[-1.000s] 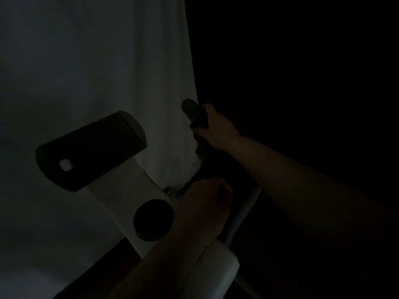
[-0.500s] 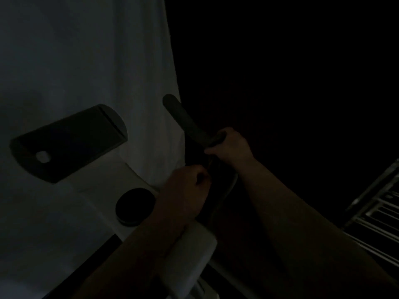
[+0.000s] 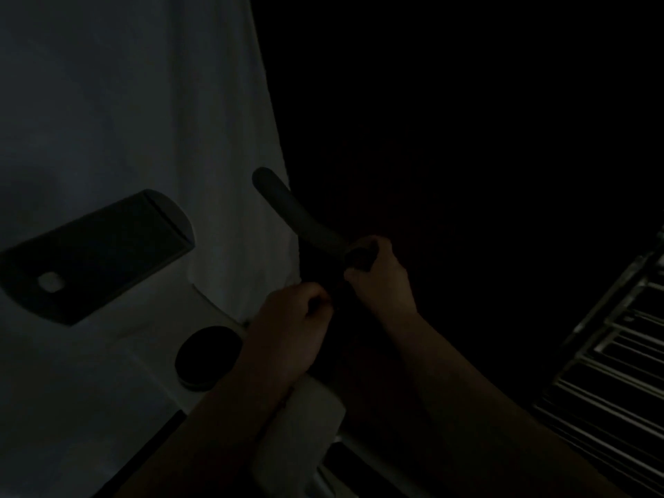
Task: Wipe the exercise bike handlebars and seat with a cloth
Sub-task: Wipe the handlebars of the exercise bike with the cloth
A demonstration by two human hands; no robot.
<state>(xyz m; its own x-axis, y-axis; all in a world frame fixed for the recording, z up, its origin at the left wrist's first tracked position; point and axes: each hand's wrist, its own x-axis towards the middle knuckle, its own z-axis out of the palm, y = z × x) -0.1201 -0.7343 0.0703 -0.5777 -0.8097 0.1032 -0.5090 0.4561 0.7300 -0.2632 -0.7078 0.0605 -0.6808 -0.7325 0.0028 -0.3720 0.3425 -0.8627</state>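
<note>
Right hand (image 3: 381, 278) grip curled round dark handlebar (image 3: 301, 217). Left hand (image 3: 291, 328) grip curled beside it, contents too dark to tell. Console (image 3: 93, 257) at left.

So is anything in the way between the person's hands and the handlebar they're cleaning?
Nothing visible. The right hand already grips the dark handlebar near its lower end, and the left hand is curled just beside the stem below it. The picture is too dark to make out the cloth.
</note>
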